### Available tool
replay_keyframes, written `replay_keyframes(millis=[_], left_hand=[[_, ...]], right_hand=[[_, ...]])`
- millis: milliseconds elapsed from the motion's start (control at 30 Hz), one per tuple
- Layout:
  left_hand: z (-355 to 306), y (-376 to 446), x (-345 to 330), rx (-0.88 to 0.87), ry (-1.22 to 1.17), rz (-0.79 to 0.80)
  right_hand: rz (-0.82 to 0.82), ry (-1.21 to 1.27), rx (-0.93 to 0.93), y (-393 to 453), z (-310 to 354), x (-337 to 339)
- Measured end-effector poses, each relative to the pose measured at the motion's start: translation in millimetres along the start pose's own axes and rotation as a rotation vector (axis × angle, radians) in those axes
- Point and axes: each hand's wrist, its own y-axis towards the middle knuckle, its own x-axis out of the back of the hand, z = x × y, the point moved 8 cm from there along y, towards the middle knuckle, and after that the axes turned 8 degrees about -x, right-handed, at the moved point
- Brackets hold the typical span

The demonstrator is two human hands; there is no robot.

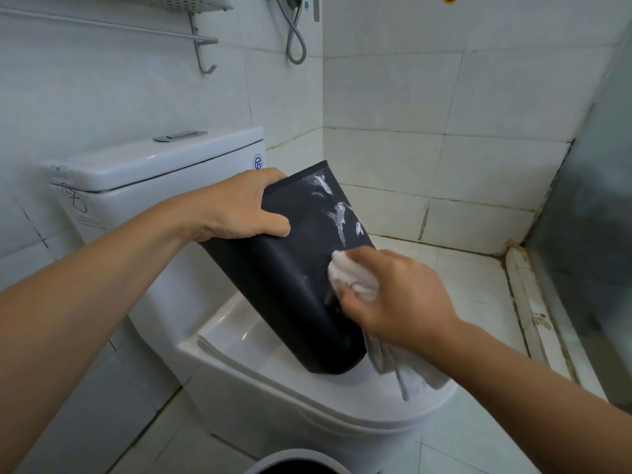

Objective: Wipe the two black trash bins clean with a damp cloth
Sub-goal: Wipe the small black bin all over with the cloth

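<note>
A black trash bin (pixel 294 278) leans tilted on the closed toilet lid (pixel 342 401), its base down and its rim up toward the cistern. White smears streak its upper side. My left hand (pixel 239 206) grips the bin's rim, fingers curled over the edge. My right hand (pixel 396 299) holds a bunched white cloth (pixel 349 275) and presses it against the bin's side; the cloth's loose end hangs down onto the lid. The rim of a second bin (pixel 297 461), dark inside, shows at the bottom edge.
A white toilet with its cistern (pixel 154 165) stands against the tiled wall. A metal towel rack (pixel 191 32) and a shower hose (pixel 295 39) hang above. A frosted glass partition (pixel 588 234) stands at the right, with stained floor tiles beside it.
</note>
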Motion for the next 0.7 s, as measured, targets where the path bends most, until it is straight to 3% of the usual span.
replay_keyframes(millis=[100, 267, 367, 467, 567, 700], left_hand=[[-1.3, -0.8, 0.8, -0.010, 0.001, -0.007], [-6.6, 1.2, -1.4, -0.014, -0.005, 0.001], [-9.0, 2.6, -2.7, -0.023, 0.001, 0.002], [-10.3, 4.1, -4.1, -0.027, -0.006, 0.009], [-12.8, 4.6, -5.2, -0.035, 0.014, 0.020], [-11.7, 2.7, -3.5, -0.020, 0.012, 0.007]], right_hand=[[0.158, 0.110, 0.054, -10.5, 7.4, -4.4], [0.137, 0.399, -0.353, 14.7, -36.8, 14.2], [0.243, 0.630, -0.610, 18.3, -58.0, 17.8], [0.302, 0.882, -0.743, 21.3, -61.9, 19.2], [0.331, 1.039, -0.753, 24.8, -55.7, 11.7], [0.273, 0.926, -0.608, 25.0, -50.4, 6.1]])
